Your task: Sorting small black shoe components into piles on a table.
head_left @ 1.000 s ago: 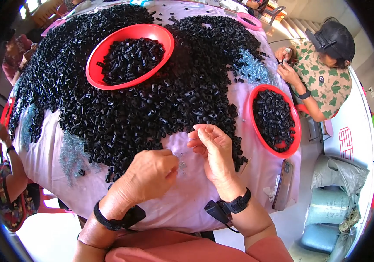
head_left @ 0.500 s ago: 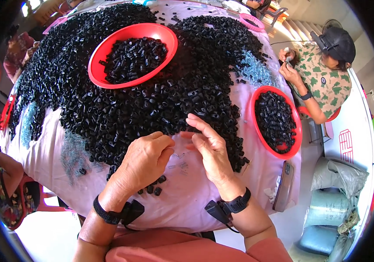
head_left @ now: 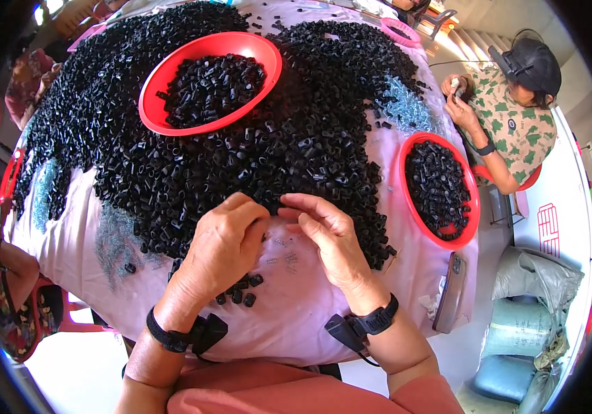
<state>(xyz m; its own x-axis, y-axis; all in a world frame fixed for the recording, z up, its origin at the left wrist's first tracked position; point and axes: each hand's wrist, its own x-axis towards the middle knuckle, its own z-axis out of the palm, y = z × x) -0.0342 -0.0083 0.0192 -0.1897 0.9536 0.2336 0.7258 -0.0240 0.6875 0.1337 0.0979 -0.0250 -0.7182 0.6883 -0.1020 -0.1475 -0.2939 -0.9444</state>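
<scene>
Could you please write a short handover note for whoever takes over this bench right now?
Left hand and right hand meet fingertip to fingertip at the near edge of the big pile of small black parts; what they pinch is hidden.
A few loose black parts lie under the left hand.
Done: black parts fill the red bowl on the pile and the red bowl at right.
Left: most of the pile.

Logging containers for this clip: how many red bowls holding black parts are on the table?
2: a large red bowl at the table's far centre, a smaller red bowl at its right edge. Rims farther off may be more.
</scene>
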